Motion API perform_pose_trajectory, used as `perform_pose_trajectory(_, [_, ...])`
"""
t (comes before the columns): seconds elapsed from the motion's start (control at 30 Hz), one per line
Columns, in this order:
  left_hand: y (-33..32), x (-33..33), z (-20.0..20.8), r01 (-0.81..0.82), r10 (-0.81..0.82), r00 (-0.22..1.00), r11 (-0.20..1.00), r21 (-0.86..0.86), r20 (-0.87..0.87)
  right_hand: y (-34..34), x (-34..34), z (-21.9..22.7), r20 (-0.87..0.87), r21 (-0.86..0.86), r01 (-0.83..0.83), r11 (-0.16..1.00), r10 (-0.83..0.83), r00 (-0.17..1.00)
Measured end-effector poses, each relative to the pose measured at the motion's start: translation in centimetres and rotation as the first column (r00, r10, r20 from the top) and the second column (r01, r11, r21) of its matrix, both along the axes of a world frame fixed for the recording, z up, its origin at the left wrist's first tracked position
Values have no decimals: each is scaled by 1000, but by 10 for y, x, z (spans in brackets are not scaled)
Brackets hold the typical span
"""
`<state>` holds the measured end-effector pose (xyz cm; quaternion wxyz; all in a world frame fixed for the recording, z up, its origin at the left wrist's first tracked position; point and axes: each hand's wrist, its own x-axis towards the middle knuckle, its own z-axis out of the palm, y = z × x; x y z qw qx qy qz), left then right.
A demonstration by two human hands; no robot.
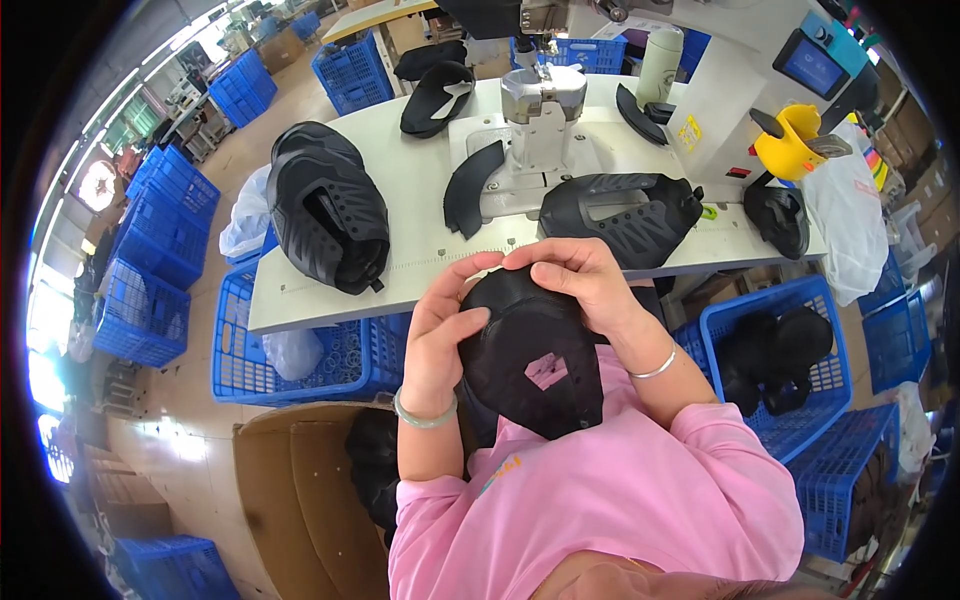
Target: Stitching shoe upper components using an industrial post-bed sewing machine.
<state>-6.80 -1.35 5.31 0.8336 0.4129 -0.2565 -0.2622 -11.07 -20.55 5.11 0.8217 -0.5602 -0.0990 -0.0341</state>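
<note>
A black shoe upper [510, 330] is held up in front of my chest, over the near edge of the table. My left hand [436, 335] grips its rounded end from the left, thumb on top. On the other side, my right hand [585, 285] pinches the same end, with fingers along the far rim. Pink sleeve cloth shows through an opening in the upper. Just beyond my hands, another black upper [620, 220] lies on the right of the table and a larger one [325, 205] on the left. A curved black strip [473, 190] rests between them.
A metal machine post [540, 115] rises from the white table [290, 300]. A control screen [810, 65], a yellow cup [790, 140] and a green bottle [660, 65] are at the right. Blue baskets [235, 345] and a cardboard box [290, 490] stand below the table.
</note>
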Motion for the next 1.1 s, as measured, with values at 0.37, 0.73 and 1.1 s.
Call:
perform_pose_trajectory(0.37, [17,-7,-4,-96,90,993,992,85,75,-11,2,-8,-22,119,-24,993,26,999])
perform_pose_trajectory(0.73, [18,-21,-10,-677,347,494,729,102,797,-9,5,-14,-8,160,-35,986,37,999])
perform_pose_trajectory(1.1, [26,39,-9,-527,449,821,833,169,352,4,12,-10,136,-207,126,970,-99,986])
